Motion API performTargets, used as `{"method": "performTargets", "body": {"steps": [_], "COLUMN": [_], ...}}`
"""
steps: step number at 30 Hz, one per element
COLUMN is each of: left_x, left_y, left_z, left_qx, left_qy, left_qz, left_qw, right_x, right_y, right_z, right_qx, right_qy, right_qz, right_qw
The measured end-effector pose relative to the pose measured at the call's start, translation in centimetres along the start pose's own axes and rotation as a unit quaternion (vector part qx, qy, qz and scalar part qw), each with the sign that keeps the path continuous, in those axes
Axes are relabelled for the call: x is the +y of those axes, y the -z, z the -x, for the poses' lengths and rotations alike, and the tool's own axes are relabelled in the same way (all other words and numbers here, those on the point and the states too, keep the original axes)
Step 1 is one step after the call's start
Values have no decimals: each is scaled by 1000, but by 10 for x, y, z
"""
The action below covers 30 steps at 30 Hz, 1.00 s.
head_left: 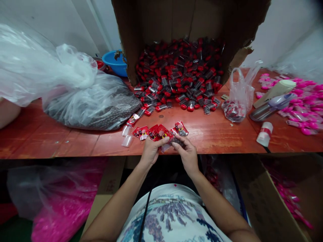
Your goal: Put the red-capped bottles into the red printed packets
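Observation:
At the table's front edge, my left hand (152,150) is closed, its thumb on a red printed card (161,131) with a yellow and black picture. My right hand (187,155) pinches a small clear container with dark contents (178,142), close beside the card; its lower part is hidden by my fingers. More red printed cards (143,132) lie just past my left hand. Another card (181,127) rests beyond my right fingertips. Two clear empty sleeves (127,140) lie to the left.
A large cardboard box (242,57) lies open toward me, spilling red-capped containers (174,80). Left of it sits a plastic bag of dark pieces (93,107), with a blue basin (114,62) behind. On the right are a small bag (237,101), a flask (271,106) and pink pieces (306,104).

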State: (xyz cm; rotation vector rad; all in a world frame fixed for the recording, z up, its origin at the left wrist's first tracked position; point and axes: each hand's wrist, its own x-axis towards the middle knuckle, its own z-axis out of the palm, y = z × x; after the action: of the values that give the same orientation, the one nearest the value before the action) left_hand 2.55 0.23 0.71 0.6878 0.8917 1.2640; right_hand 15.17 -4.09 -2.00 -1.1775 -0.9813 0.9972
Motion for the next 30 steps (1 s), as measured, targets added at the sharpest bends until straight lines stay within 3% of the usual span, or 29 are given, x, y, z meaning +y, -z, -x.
{"method": "performTargets", "body": {"steps": [2,4,10,17,20,26,30], "left_x": [0,-1,-2,-1,-4,-10,-12], "left_y": [0,-1,-7,3,1,4,12], "left_z": [0,1,3,-3,-2,-6,-14], "left_qx": [0,-5,1,13,-9,-27,-14], "left_qy": [-3,-10,-22,-2,24,83,141], "left_qz": [10,6,-25,-23,-18,8,40], "left_qw": [1000,1000,999,1000,1000,996,989], "right_x": [2,3,-1,8,11,12,19], "right_y": [-1,-2,-7,4,5,5,17], "right_z": [-1,-1,0,-15,-19,-28,-45], "right_qx": [-18,-22,19,-103,-82,-103,-29], "right_qy": [-46,-50,72,3,1,32,46], "right_qz": [-45,-53,60,5,9,75,127], "right_qw": [998,997,995,995,997,991,990]}}
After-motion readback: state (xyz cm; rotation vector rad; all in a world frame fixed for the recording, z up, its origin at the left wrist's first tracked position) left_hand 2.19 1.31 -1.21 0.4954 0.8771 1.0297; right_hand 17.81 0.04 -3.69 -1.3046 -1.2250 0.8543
